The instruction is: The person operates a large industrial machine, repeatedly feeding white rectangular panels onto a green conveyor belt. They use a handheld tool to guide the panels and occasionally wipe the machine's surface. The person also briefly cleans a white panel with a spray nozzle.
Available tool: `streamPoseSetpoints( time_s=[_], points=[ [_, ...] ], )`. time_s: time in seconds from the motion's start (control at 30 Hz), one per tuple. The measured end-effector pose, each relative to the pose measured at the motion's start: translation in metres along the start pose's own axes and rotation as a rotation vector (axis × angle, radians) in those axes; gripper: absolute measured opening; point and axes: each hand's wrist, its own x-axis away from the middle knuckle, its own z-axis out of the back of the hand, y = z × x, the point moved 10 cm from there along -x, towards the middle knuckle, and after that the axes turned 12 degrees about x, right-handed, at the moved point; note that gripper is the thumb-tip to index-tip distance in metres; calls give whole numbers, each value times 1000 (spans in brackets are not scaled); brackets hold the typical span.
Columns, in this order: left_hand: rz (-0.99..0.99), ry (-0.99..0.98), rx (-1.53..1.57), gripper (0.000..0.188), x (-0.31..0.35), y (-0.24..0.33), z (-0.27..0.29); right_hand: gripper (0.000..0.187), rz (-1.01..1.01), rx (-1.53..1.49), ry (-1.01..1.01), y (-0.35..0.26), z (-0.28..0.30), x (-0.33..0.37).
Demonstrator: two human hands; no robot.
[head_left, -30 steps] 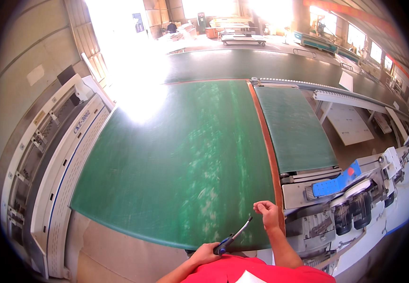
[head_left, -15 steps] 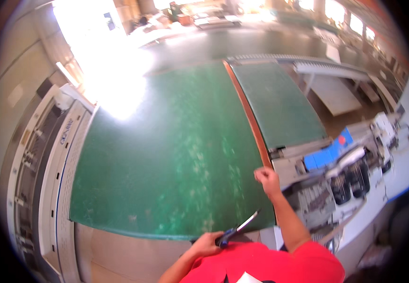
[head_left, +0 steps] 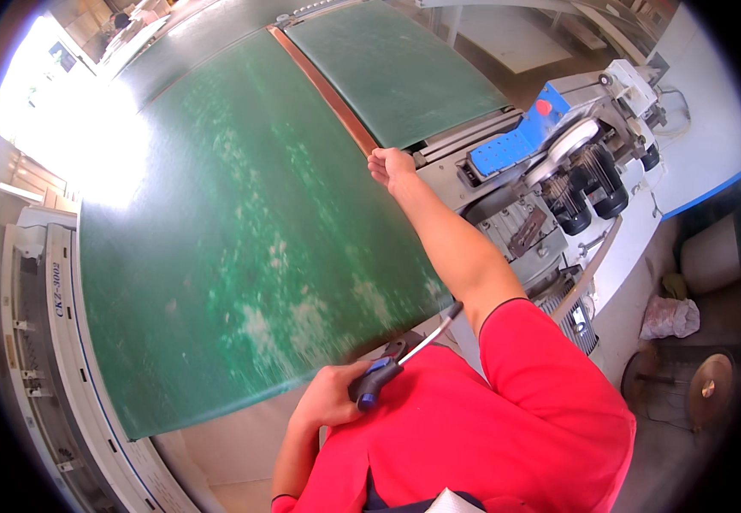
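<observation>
A long narrow reddish-brown strip (head_left: pixel 327 92) lies along the right edge of a big scuffed green table surface (head_left: pixel 259 197). Stretched out ahead, my right hand (head_left: pixel 394 168) is at the strip's near end, its fingers curled together on it; the fingertips are partly hidden. My left hand (head_left: pixel 329 395), held close to the red shirt, is wrapped round the black and blue handle of an air blow gun (head_left: pixel 379 376). Its thin metal nozzle with a dark tip points up and to the right, across the front of the table.
Right of the strip lies a second green panel (head_left: pixel 396 68). A machine with black motors (head_left: pixel 601 175) and a blue bracket (head_left: pixel 507 150) stands near my right arm. A white machine rail (head_left: pixel 62 342) runs along the left. A pinkish bag (head_left: pixel 670 316) sits on the floor at right.
The view has swung right and downward, showing more machine and floor. My right hand stays at the strip's near end; my left hand still holds the air blow gun.
</observation>
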Motion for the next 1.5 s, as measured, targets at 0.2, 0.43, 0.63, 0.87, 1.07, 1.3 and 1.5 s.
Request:
streamPoseSetpoints(
  time_s=[0.2,0.43,0.63,0.87,1.07,1.3,1.5],
  points=[
    [-109,-23,39,47,4,11,1,7,-25,-46,34,12,6,1],
    [-68,-140,23,49,-1,5,0,6,17,-19,76,14,22,-7],
    [25,-125,34,53,-6,-3,6,8,111,104,-1,34,24,-29],
    [-121,-60,22,53,-11,7,16,10,22,82,-4,67,28,-33],
    [-26,-109,-17,54,-2,-14,19,5,-33,117,55,66,32,-36],
    [-37,-3,14,56,2,-31,20,5,-33,128,-12,71,6,-29],
    [-26,225,19,53,12,-51,36,8,93,212,-181,72,-18,25]
  ],
)
